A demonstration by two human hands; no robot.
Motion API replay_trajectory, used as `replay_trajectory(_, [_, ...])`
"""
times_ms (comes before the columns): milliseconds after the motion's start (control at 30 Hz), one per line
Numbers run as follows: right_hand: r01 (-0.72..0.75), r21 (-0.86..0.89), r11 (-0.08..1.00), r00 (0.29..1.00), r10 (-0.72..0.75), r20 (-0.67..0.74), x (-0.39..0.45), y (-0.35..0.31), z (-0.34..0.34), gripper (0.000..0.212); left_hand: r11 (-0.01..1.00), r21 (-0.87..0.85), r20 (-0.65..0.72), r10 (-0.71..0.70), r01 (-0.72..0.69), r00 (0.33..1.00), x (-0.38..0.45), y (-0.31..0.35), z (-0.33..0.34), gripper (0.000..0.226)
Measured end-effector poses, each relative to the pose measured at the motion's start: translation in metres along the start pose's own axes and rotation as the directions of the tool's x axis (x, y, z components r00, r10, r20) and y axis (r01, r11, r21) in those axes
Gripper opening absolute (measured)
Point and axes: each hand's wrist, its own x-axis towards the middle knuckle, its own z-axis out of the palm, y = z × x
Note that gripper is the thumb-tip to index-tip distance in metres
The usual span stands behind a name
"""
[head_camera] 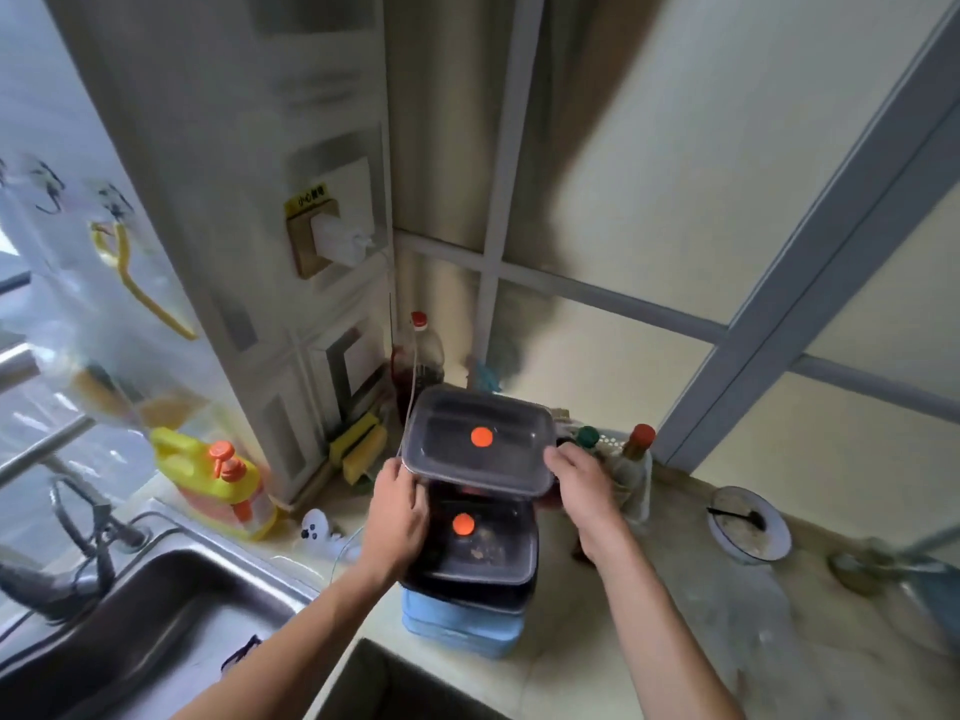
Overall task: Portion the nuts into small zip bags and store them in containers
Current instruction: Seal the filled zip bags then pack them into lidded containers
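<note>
Sink [171, 605] left of stacked containers [475, 558].

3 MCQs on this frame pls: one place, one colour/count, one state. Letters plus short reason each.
1. Where is the yellow jug?
A. beside the sink
B. on the blue box
C. inside the bowl

2. How many orange dots show on the container lids?
A. one
B. two
C. four

3. What is the upper container doing?
A. lying in the sink
B. held by both hands
C. standing open, lidless

Key: 1 A, it stands by the sink. 2 B, one per lid. 3 B, left hand and right hand grip its ends above the lower container.
</note>
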Motion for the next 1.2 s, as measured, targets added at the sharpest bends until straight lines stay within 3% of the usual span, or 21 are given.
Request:
replay_trajectory(67, [-0.163,0.058,0.985,0.983,0.157,0.096,-0.016,-0.004,0.003,0.028,0.944,-0.322,-0.065,-0.105,0.078,0.992,0.001,0.002,-0.015,0.029])
replay_trajectory(133, [-0.23,0.063,0.971,0.966,0.22,0.139,-0.028,-0.005,0.006,0.027,0.803,-0.565,-0.037,-0.257,0.192,0.966,0.004,0.0,-0.031,0.033])
replay_trajectory(233, [-0.205,-0.132,0.97,0.967,0.222,0.123,-0.042,-0.009,0.009,0.027,0.623,-0.732,0.094,-0.31,0.276,0.946,0.007,-0.009,-0.051,0.035])
replay_trajectory(267, [-0.186,-0.199,0.962,0.972,0.21,0.108,-0.043,-0.011,0.01,0.028,0.622,-0.723,0.159,-0.274,0.3,0.949,0.007,-0.009,-0.058,0.038])
replay_trajectory(333, [-0.182,-0.363,0.914,0.971,0.225,0.08,-0.039,-0.01,0.011,0.03,0.712,-0.637,0.267,-0.156,0.296,0.951,0.005,-0.009,-0.067,0.052])
replay_trajectory(467, [-0.186,-0.725,0.664,0.973,0.229,-0.039,-0.031,-0.008,0.021,0.021,0.877,-0.44,0.428,0.018,0.19,0.904,-0.005,-0.002,-0.07,0.098])
replay_trajectory(533, [-0.114,-0.809,0.577,0.993,0.055,-0.102,-0.034,-0.012,0.028,0.04,0.891,-0.431,0.479,0.089,0.145,0.874,-0.009,-0.003,-0.07,0.119])
replay_trajectory(633, [0.289,-0.79,0.541,0.941,-0.313,0.129,-0.047,-0.026,0.049,0.039,0.872,-0.469,0.508,0.137,0.14,0.85,-0.012,-0.004,-0.078,0.135])
replay_trajectory(700, [0.471,-0.7,0.537,0.877,-0.37,0.307,-0.055,-0.032,0.069,0.029,0.89,-0.448,0.511,0.179,0.083,0.841,-0.014,-0.005,-0.083,0.141])
replay_trajectory(767, [0.51,-0.716,0.478,0.86,-0.32,0.399,-0.065,-0.034,0.088,0.03,0.908,-0.419,0.509,0.229,0.007,0.83,-0.016,-0.007,-0.086,0.146])
replay_trajectory(900, [0.42,-0.878,0.23,0.907,-0.132,0.4,-0.085,-0.042,0.125,0.076,0.938,-0.347,0.494,0.175,0.008,0.852,-0.023,-0.019,-0.087,0.143])
replay_trajectory(967, [0.383,-0.916,0.116,0.923,-0.078,0.376,-0.09,-0.043,0.142,0.088,0.935,-0.354,0.479,0.168,0.015,0.861,-0.025,-0.02,-0.086,0.14])
replay_trajectory(1133, [0.413,-0.911,0.01,0.902,-0.139,0.408,-0.086,-0.042,0.152,0.062,0.938,-0.347,0.45,0.177,-0.011,0.876,-0.025,-0.02,-0.082,0.138])
replay_trajectory(1200, [0.456,-0.89,-0.008,0.875,-0.181,0.449,-0.083,-0.042,0.148,0.056,0.949,-0.313,0.436,0.169,-0.026,0.884,-0.027,-0.019,-0.081,0.123])
